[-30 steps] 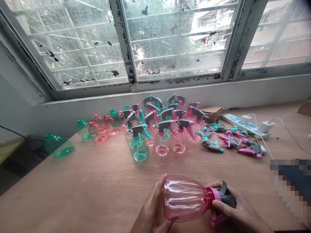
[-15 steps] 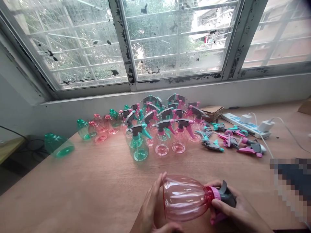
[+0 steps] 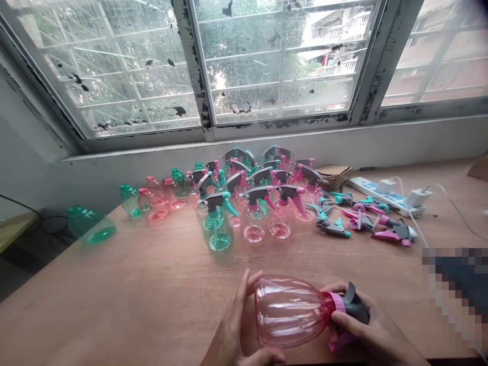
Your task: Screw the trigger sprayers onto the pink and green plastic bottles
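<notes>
A pink see-through spray bottle (image 3: 287,310) lies on its side between my hands, low in the view. My left hand (image 3: 236,330) cups its wide base, fingers curled round it. My right hand (image 3: 366,330) grips the grey and pink trigger head (image 3: 353,305) on the bottle's neck. Both hands hover just above the wooden table (image 3: 152,284) near its front edge.
Several finished pink and green spray bottles (image 3: 251,198) stand grouped at the back by the window sill. Headless bottles (image 3: 152,203) and one green bottle (image 3: 89,226) sit to the left. Loose trigger heads (image 3: 362,221) and a power strip (image 3: 389,198) lie to the right.
The bottle stays in both hands. My left hand's fingers have shifted slightly on the base; the view has tilted a little.
</notes>
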Motion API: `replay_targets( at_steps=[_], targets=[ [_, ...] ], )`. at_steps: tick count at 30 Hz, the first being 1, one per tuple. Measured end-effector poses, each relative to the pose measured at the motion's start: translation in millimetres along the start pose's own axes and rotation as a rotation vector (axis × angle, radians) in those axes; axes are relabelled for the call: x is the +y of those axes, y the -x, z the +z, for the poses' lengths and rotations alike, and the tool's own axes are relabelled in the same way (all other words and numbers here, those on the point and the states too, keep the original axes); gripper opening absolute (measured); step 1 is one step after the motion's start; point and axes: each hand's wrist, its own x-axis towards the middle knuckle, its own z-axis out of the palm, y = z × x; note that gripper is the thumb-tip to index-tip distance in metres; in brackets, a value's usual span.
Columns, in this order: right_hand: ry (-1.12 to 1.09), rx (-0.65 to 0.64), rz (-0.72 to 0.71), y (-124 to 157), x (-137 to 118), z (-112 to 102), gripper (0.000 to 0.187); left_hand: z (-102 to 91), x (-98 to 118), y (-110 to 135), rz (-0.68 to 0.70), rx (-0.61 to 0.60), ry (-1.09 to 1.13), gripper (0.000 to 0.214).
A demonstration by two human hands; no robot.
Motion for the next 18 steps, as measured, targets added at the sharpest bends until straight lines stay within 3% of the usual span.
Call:
replay_targets(
  at_steps=[7,13,18],
  targets=[
    [-0.044,-0.013,0.023,0,-6,1,0.039,-0.4,7,-1,-0.012,0.013,-0.06,0.074],
    [0.022,-0.041,0.006,1,-13,4,0.041,-2.8,17,-2,-0.131,0.006,-0.015,0.093],
    [0.041,-0.055,0.001,0,-17,4,0.041,-1.8,15,-4,-0.085,-0.003,-0.034,0.073]
  ],
)
